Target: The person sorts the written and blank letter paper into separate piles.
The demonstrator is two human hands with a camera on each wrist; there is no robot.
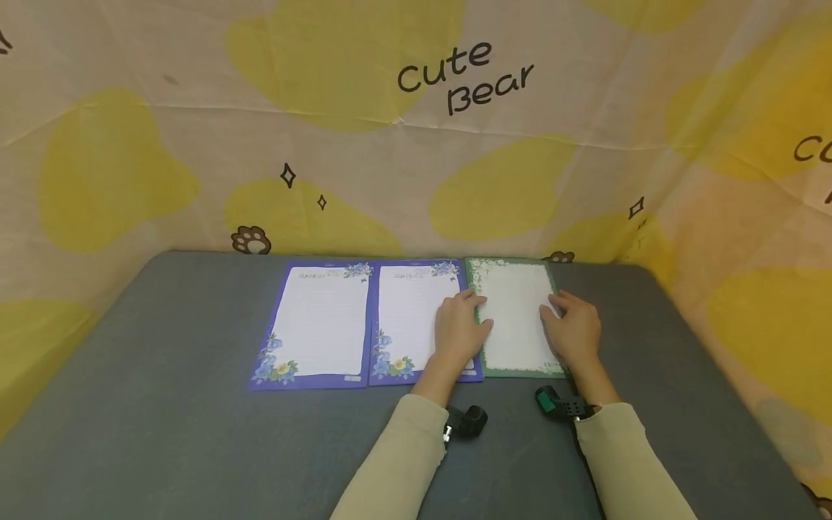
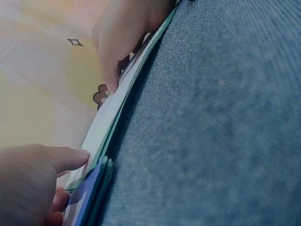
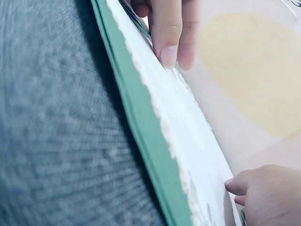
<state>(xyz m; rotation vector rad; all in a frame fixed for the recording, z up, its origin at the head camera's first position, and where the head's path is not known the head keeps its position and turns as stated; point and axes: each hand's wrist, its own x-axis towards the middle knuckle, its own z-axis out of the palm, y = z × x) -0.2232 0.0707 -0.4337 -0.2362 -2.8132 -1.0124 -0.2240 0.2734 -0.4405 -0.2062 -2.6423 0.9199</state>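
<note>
Lies flat and face up on the grey table (image 1: 195, 433), close to the far edge and right of the middle, as a green-bordered pad (image 1: 516, 343) at the right end of a row of three. Runs lengthwise from near to far, with short ends toward near and far, leaning slightly left at the far end and slightly right at the near one. Carries pale flowers at the far left corner and a small printed mark at the near right. Bordered on the left, right up close, by the blue-bordered middle pad (image 1: 406, 310), and farther left by the blue-bordered left pad (image 1: 318, 321), both likewise lengthwise near to far, with heading print at the far end.

Touched from the left by the left hand (image 1: 457, 328), loosely extended across the right part of the middle pad, with thumb on the white page. Touched from the right by the right hand (image 1: 577, 328), with fingers fairly straight at the right edge and thumb over the page. Backed at the far side by a printed cloth (image 1: 338, 65), with "Cute Bear" lettering.
</note>
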